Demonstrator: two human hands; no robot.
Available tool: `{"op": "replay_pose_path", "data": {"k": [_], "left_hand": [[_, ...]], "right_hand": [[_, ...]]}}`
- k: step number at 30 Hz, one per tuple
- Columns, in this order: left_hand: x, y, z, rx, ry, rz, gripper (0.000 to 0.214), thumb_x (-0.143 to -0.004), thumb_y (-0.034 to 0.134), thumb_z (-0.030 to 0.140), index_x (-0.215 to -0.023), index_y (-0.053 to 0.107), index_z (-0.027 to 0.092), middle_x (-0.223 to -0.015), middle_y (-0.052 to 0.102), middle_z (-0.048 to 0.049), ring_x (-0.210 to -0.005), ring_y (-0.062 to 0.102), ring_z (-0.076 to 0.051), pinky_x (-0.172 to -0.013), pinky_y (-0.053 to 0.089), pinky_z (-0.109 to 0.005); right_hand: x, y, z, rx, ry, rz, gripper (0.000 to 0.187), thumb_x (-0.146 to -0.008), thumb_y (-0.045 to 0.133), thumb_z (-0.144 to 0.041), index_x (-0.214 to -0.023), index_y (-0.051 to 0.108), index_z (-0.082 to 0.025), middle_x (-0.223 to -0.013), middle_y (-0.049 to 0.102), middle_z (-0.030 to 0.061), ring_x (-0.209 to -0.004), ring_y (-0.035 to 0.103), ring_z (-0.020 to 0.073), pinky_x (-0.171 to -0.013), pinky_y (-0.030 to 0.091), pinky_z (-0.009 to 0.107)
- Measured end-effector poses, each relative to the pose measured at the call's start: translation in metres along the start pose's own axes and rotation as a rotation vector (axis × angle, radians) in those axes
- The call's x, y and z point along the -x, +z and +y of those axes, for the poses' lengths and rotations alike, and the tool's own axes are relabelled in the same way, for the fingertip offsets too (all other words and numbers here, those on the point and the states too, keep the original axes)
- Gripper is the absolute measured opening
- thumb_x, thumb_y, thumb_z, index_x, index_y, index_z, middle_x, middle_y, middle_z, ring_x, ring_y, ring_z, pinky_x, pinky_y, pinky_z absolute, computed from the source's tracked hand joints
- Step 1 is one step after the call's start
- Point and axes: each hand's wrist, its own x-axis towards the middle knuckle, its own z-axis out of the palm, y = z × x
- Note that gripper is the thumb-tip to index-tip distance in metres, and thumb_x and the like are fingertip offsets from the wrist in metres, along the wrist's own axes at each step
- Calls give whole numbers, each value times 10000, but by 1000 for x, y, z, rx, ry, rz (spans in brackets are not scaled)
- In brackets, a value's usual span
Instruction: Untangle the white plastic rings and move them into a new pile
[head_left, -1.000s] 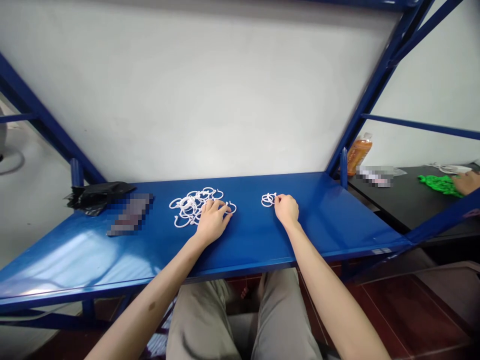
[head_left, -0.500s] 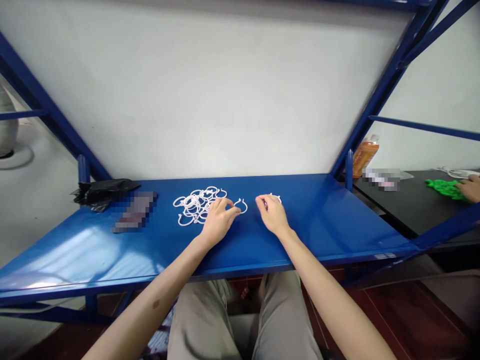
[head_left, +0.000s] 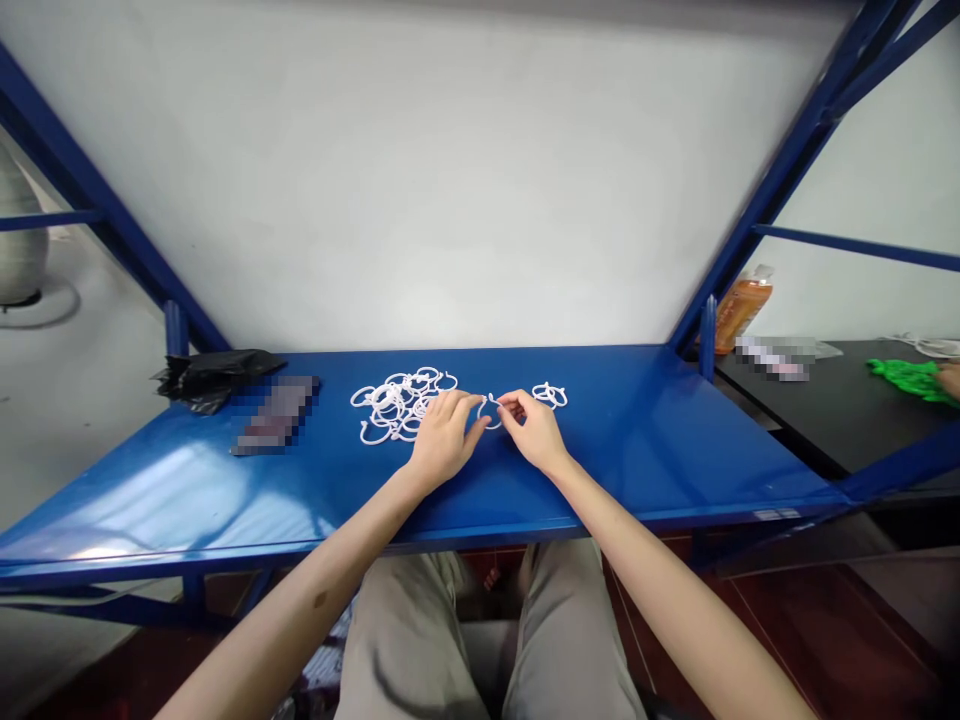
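Note:
A white open ring [head_left: 490, 427] with small knobs at its ends is between my two hands, just above or on the blue table. My right hand [head_left: 534, 432] pinches its right side between thumb and fingertips. At its left side is my left hand [head_left: 444, 436], thumb and index finger apart; fingertips are at the ring's edge, and whether they touch it is hard to tell. Beside and partly behind my left hand lies a loose heap of similar white rings [head_left: 386, 402]. A smaller group of white rings [head_left: 550, 396] lies beyond my right hand.
The blue table [head_left: 645, 440] has a blue metal frame and a pale wall behind. A black plastic bag [head_left: 214, 378] and a blurred flat dark object [head_left: 277, 415] lie at left. On a black table at right are an orange bottle [head_left: 742, 308] and green material [head_left: 911, 380] near another person's hand.
My right hand has moved left from the small group to the ring and taken hold of it. My left thumb and index finger have spread apart. The view has shifted slightly.

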Motion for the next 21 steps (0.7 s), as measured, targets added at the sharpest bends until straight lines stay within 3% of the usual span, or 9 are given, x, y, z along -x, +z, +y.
{"op": "replay_pose_path", "data": {"k": [2, 5, 11, 17, 21], "left_hand": [[1, 3, -4, 21, -81, 21, 217, -1009, 544, 350, -1150, 628, 208, -1000, 710, -79, -969, 604, -251, -881, 478, -415], [3, 8, -11, 79, -128, -46, 179, -1018, 519, 323, -1093, 639, 214, -923, 731, -52, -916, 615, -239, -859, 496, -409], [4, 6, -13, 241, -81, -14, 164, -1018, 499, 256, -1035, 657, 214, -979, 723, -56, -902, 614, -199, -805, 544, -349], [3, 6, -10, 250, -33, -11, 184, -1018, 481, 210, -975, 659, 210, -927, 713, -56, -874, 618, -190, -785, 548, -336], [-1, 5, -11, 233, -41, -76, 233, -1035, 460, 275, -1101, 673, 208, -986, 727, -68, -913, 619, -206, -813, 549, -354]], "right_hand": [[2, 0, -2, 25, -27, -7, 119, -923, 577, -306, -955, 657, -223, -837, 708, 12, -736, 654, 162, -713, 527, 295], [4, 2, -2, 78, -72, -36, 116, -935, 580, -304, -939, 661, -221, -847, 701, 22, -759, 651, 172, -728, 525, 302], [5, 3, 0, 130, -189, -88, 122, -971, 575, -277, -904, 667, -232, -885, 705, 30, -839, 659, 198, -785, 511, 327], [7, 3, 1, 192, -299, -161, 136, -1000, 562, -233, -924, 675, -237, -903, 709, 31, -891, 641, 203, -822, 512, 328], [4, 4, 4, 288, -314, -130, 155, -1007, 536, -223, -963, 684, -229, -939, 711, 49, -913, 635, 217, -846, 515, 350]]}}
